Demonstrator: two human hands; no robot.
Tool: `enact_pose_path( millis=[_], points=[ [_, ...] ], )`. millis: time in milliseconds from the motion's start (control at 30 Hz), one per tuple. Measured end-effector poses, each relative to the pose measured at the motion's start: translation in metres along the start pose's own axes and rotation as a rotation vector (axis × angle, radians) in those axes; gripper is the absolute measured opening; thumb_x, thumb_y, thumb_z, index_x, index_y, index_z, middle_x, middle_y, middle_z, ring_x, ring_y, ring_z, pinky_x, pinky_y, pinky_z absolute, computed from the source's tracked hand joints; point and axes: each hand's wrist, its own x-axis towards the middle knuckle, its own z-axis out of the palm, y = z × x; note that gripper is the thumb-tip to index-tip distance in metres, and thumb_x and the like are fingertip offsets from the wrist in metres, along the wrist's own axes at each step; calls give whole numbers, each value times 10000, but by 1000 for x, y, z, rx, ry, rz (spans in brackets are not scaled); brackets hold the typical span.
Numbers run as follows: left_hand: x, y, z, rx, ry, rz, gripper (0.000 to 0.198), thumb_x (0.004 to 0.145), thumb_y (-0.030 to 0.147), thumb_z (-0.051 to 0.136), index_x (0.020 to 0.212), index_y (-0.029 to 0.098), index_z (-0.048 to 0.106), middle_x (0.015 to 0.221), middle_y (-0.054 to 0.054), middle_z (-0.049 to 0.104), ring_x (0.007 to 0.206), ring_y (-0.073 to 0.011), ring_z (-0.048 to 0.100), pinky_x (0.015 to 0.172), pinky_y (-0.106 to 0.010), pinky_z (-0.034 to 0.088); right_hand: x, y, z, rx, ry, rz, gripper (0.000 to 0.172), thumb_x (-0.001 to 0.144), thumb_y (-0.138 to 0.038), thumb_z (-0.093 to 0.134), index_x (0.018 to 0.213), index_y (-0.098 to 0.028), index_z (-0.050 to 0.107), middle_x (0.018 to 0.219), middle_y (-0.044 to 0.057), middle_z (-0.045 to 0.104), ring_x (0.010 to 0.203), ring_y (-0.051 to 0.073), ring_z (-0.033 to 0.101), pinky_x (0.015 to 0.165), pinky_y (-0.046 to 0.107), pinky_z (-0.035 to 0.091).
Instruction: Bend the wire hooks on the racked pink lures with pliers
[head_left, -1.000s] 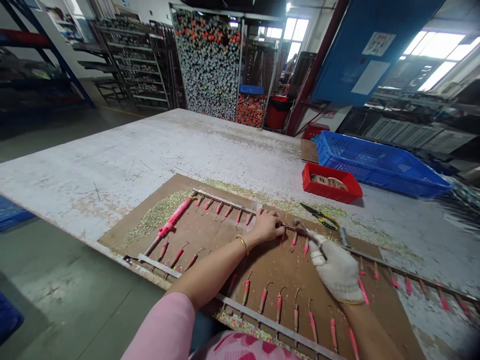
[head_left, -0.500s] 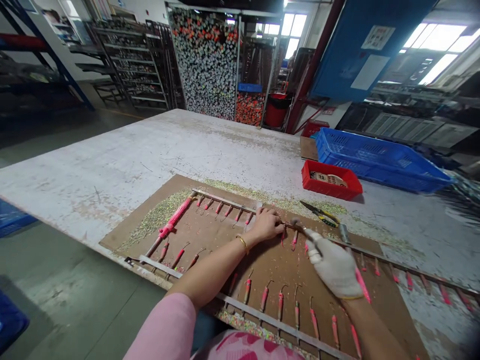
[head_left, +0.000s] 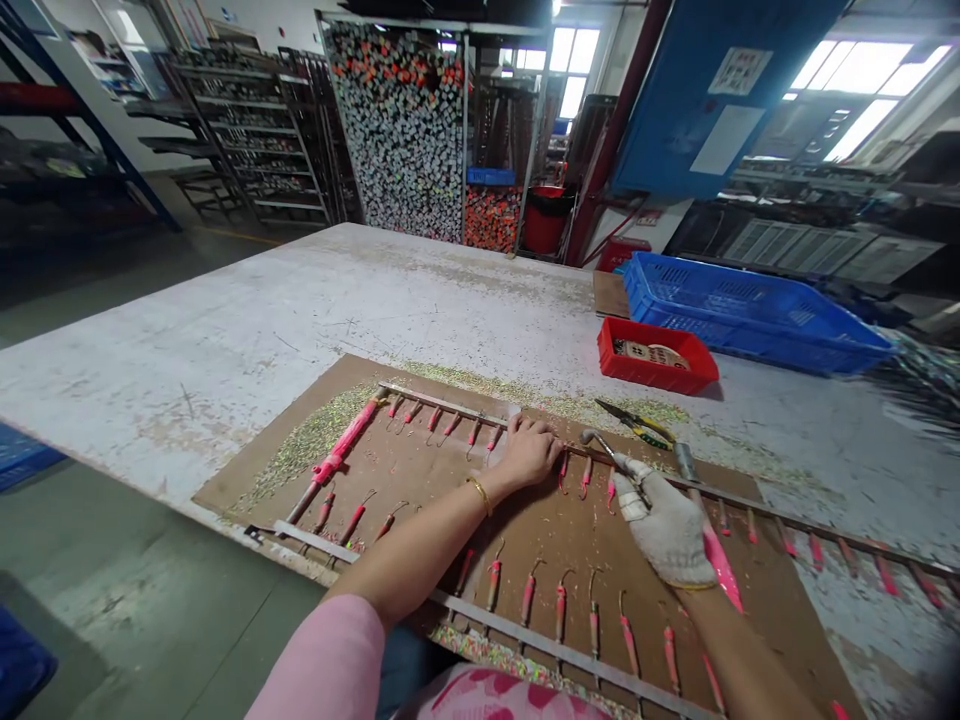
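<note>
On a brown board [head_left: 420, 480] lie two metal bars with rows of pink-tipped hooks. My bare left hand [head_left: 529, 452] rests closed on the far bar [head_left: 442, 403], fingers curled by the hooks near its middle. My right hand [head_left: 667, 528], in a white glove, grips a thin metal tool [head_left: 606, 452] with a pink handle, its bent tip raised just right of my left hand. The near bar [head_left: 525, 640] with several hooks runs below my forearms.
A long pink-handled tool [head_left: 339, 448] lies at the board's left. Yellow-handled pliers [head_left: 636, 422] sit behind the far bar. A red tray [head_left: 657, 357] and a blue crate [head_left: 750, 315] stand at the right. Glittery shavings [head_left: 315, 435] litter the board.
My right hand has drawn the tool slightly up and right, its tip lifting off the far bar. My left hand stays on the bar. The camera shifted a little.
</note>
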Motion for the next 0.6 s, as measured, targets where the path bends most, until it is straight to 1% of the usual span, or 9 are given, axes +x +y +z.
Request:
enact_pose_path(
  millis=[100,167,267,367,467,533,600],
  points=[
    [2,1,3,4,2,-17,421,1088,346,379,1005,228,774,1204,-45,723,1170,-233,575,1212,-502,229,-2,2,6,0,-62,-46,369,1032,-354,498,1298,-209,710,1155,55,796,1023,188,746,921,292,537],
    [2,1,2,9,-9,-10,431,1090,347,371,996,232,775,1216,-42,720,1190,-239,570,1211,-518,229,-3,4,9,-58,-103,-86,372,1037,-330,476,1296,-211,715,1151,58,794,985,187,744,881,294,529],
    [1,2,-2,22,-25,-3,442,1095,338,355,981,225,766,1230,-41,718,1206,-246,570,1205,-532,235,-4,3,10,-240,-158,-134,387,1027,-303,469,1312,-239,722,984,41,800,800,181,714,738,302,476],
    [-1,3,-5,45,-21,15,450,1103,351,342,986,219,755,1227,-53,716,1194,-253,579,1189,-534,255,-4,-1,7,-416,-179,-212,399,991,-292,514,1330,-281,725,788,11,750,657,171,643,629,316,366],
    [-3,3,-5,52,8,37,443,1098,445,378,984,226,746,1187,-65,720,1174,-257,591,1185,-528,262,-3,-6,5,-470,-171,-257,410,957,-263,543,1318,-290,736,735,8,723,623,164,611,611,323,307],
    [-5,4,-3,43,40,32,415,1084,484,427,992,224,738,1157,-67,726,1163,-255,598,1191,-522,256,-4,-7,5,-458,-168,-254,410,949,-252,546,1308,-284,741,757,12,737,626,162,614,615,321,307],
    [-5,5,-1,31,76,12,379,1078,469,460,1012,215,733,1138,-65,734,1150,-250,607,1196,-515,251,-4,-6,7,-427,-167,-224,396,960,-265,540,1299,-279,744,781,12,754,634,164,627,617,318,323]
  ],
)
